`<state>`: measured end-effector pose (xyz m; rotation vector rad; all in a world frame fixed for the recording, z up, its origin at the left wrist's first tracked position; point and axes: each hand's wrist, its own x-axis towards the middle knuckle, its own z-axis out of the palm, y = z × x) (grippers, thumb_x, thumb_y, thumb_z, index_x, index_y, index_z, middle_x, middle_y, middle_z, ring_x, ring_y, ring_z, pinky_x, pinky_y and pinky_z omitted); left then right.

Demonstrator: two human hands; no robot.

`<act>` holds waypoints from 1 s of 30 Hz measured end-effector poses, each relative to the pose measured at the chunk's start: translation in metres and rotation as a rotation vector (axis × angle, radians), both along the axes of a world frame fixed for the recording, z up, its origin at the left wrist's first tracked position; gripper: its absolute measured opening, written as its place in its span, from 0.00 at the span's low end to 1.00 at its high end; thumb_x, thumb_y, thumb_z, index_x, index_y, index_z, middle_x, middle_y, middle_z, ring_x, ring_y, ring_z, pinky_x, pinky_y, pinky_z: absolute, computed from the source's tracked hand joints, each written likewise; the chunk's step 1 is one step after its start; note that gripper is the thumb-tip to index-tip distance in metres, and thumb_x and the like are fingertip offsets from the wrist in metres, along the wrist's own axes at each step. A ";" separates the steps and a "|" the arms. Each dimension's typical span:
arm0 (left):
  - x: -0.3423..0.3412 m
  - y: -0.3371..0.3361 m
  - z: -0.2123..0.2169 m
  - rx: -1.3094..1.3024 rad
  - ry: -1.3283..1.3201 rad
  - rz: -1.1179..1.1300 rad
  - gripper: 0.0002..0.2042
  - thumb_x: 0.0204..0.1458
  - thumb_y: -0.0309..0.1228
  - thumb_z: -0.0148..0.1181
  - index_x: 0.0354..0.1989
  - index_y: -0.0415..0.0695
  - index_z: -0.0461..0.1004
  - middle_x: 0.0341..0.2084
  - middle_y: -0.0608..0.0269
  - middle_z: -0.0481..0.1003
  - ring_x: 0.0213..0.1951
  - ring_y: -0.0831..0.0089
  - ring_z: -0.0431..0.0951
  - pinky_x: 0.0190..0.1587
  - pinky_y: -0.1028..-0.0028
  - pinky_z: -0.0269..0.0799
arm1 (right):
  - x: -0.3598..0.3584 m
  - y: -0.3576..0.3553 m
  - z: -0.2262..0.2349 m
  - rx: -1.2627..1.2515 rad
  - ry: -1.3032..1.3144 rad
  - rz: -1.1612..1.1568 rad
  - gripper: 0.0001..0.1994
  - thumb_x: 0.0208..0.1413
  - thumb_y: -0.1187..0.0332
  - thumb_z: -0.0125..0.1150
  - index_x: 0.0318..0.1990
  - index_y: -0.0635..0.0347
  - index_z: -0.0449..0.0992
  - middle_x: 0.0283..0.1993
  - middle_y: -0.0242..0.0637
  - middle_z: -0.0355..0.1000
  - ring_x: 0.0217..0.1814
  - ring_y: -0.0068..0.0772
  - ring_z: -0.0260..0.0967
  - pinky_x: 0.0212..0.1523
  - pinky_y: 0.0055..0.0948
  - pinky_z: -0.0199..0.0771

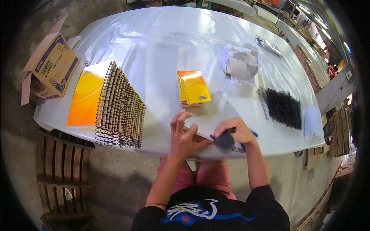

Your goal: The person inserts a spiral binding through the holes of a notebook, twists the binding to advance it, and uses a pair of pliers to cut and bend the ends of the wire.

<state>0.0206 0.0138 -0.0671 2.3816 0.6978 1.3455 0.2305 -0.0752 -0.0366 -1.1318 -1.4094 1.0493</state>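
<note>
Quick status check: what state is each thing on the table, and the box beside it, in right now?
Left hand: pressing a notebook at the table edge.
Right hand: gripping a black spiral coil.
Notebook row: bound, overlapping.
Orange notebook stack: closed, flat.
Loose black coils: piled.
Cardboard box: flaps open.

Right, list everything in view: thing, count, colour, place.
table: one, white shiny cover, centre
row of spiral notebooks: count unclear, orange covers, black coils, left
small notebook stack: one stack, orange, middle
loose black coils: a pile, right
crumpled wrapping: one, white-grey, far right
cardboard box: one, brown, open, beyond left edge
wooden pallet: one, brown, floor left
left hand: pressing a notebook at near edge
right hand: holding a black coil
</note>
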 end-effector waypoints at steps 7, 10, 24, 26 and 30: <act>0.002 0.005 -0.004 0.012 0.046 -0.005 0.27 0.23 0.49 0.76 0.21 0.41 0.69 0.48 0.54 0.62 0.58 0.50 0.57 0.57 0.56 0.58 | -0.010 0.006 0.024 -0.039 -0.339 -0.026 0.10 0.35 0.76 0.58 0.29 0.66 0.80 0.29 0.41 0.77 0.33 0.34 0.74 0.38 0.27 0.72; 0.004 0.006 -0.003 -0.013 -0.005 -0.046 0.26 0.22 0.48 0.76 0.21 0.41 0.69 0.49 0.54 0.62 0.59 0.50 0.56 0.58 0.55 0.57 | -0.003 0.006 0.014 0.012 -0.197 -0.170 0.11 0.35 0.77 0.58 0.30 0.63 0.81 0.29 0.41 0.77 0.32 0.31 0.74 0.37 0.26 0.71; 0.003 0.008 0.004 -0.033 -0.029 -0.079 0.28 0.18 0.48 0.77 0.18 0.41 0.67 0.51 0.53 0.60 0.59 0.49 0.55 0.59 0.55 0.58 | -0.021 0.016 0.024 0.012 -0.157 -0.172 0.12 0.36 0.79 0.58 0.33 0.63 0.80 0.33 0.38 0.78 0.36 0.28 0.74 0.41 0.26 0.72; 0.007 0.014 0.001 -0.026 0.004 -0.060 0.29 0.17 0.46 0.79 0.20 0.41 0.66 0.50 0.52 0.59 0.58 0.51 0.56 0.55 0.57 0.61 | -0.032 0.017 0.022 0.085 -0.082 -0.029 0.09 0.41 0.79 0.57 0.33 0.64 0.80 0.33 0.37 0.78 0.36 0.25 0.74 0.42 0.25 0.71; 0.000 0.018 -0.002 -0.255 -0.084 -0.127 0.30 0.16 0.43 0.81 0.23 0.42 0.66 0.47 0.52 0.59 0.51 0.56 0.61 0.47 0.61 0.64 | -0.030 0.023 0.016 0.020 -0.058 -0.186 0.06 0.39 0.79 0.59 0.28 0.65 0.80 0.27 0.38 0.77 0.31 0.28 0.74 0.35 0.25 0.72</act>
